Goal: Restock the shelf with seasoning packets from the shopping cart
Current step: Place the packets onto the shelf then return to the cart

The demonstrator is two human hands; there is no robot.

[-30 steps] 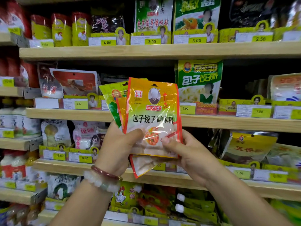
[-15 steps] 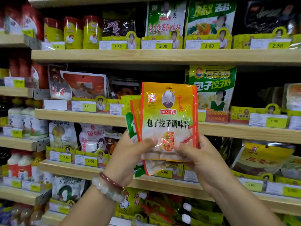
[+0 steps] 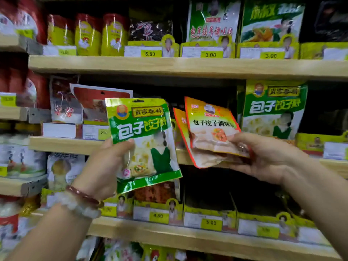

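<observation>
Holding a green packet (image 3: 145, 142) pinched in her left hand (image 3: 105, 166) and two orange packets (image 3: 211, 132) gripped in her right hand (image 3: 263, 157), she should match each to its shelved twin (image 3: 273, 110).

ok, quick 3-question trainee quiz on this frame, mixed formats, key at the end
1. True or false: the left hand holds the green packet.
2. Multiple choice: what does the right hand hold? A) a bottle B) the orange-yellow packets C) nothing
3. Fill in: a packet matching the green one stands on the shelf to the ____ of the right hand's packets.

Key:
1. True; thumb across its front.
2. B; at least two, one behind the other.
3. Right; the matching shelf packet stands upright there.
</observation>
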